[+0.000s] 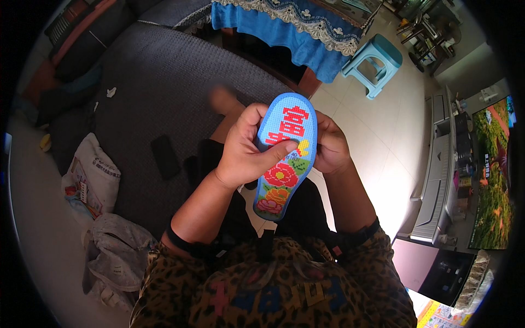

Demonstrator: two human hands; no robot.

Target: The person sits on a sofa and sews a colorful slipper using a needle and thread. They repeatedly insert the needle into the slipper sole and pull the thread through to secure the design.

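Held up in front of my lap is a blue shoe insole [280, 176] with a stitched pattern: red characters on its wide upper half, red, orange and pink flowers with green leaves toward the narrow lower end. My left hand [246, 145] grips its left edge, the thumb lying across the front of the insole and the fingers hidden behind. At the upper right edge, my right hand [332, 143] holds it too, with its fingers curled round and partly hidden behind it.
A dark grey couch [136, 82] spreads to the left, with a dark phone-shaped object [164, 157] on it. Beside it are a white printed bag [95, 172] and a grey cloth bag [117, 251]. A blue plastic stool [377, 63] stands ahead near a table with a blue cloth [284, 33]. At right is a lit television [492, 175].
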